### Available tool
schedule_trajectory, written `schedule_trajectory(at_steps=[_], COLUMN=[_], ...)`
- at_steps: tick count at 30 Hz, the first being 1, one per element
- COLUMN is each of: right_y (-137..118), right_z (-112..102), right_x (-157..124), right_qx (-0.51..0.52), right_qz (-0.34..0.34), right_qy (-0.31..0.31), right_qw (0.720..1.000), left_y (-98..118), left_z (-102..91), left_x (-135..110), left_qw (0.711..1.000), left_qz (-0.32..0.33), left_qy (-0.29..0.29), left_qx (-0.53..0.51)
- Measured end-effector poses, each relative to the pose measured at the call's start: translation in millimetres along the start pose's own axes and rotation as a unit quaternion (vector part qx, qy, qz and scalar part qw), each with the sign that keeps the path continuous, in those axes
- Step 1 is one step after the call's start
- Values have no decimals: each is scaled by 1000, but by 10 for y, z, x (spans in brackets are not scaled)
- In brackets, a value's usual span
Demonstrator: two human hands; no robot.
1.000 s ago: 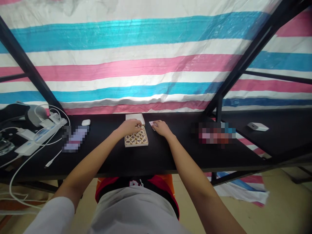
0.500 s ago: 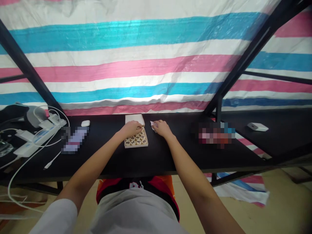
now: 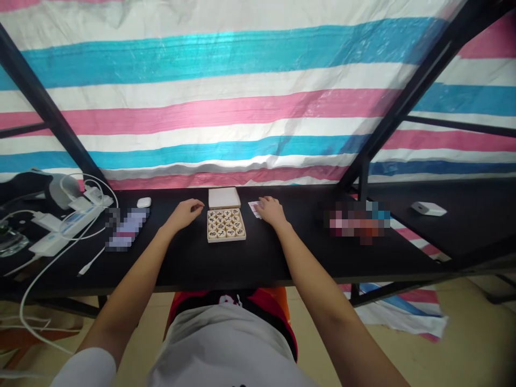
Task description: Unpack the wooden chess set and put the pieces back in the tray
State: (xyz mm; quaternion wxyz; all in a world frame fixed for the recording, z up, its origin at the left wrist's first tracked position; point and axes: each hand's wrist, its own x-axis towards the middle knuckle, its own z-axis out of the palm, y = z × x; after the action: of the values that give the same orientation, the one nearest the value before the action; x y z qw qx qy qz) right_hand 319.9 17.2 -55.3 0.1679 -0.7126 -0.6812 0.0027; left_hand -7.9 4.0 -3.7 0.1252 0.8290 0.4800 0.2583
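A shallow wooden box [image 3: 226, 238] sits mid-table, filled with several round wooden game pieces [image 3: 226, 222] marked with characters. Its pale lid [image 3: 224, 198] lies flat just behind it. My left hand [image 3: 186, 212] rests on the black table [image 3: 258, 258] to the left of the box, fingers loosely curled, holding nothing. My right hand [image 3: 271, 209] lies palm down to the right of the box, fingers pressed on a small white paper [image 3: 253, 208].
At the far left lie a white power strip [image 3: 66, 226], chargers and loose cables [image 3: 48, 269]. A small white earbud-like case [image 3: 143, 202] sits behind a blurred patch. A second table at right carries a white box [image 3: 428, 208]. A striped tarp hangs behind.
My left hand has come off the far edge of the box and moved left onto the bare table. All the pieces in the box now show. The right hand stayed on the paper.
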Motion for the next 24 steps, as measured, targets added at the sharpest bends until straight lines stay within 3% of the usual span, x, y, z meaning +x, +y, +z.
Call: schedule_trajectory(at_steps=[10,24], right_y=[4,18], right_z=[-20,-72], right_x=[31,35], right_qx=[-9,6], right_qz=[-1,3], right_qy=[-27,-22], right_qw=[1000,1000], left_y=[186,252], left_z=[-23,20], left_x=[-29,-40], left_qw=[999,998], left_qz=[22,32], left_qy=[-39,-56], left_qx=[8,9])
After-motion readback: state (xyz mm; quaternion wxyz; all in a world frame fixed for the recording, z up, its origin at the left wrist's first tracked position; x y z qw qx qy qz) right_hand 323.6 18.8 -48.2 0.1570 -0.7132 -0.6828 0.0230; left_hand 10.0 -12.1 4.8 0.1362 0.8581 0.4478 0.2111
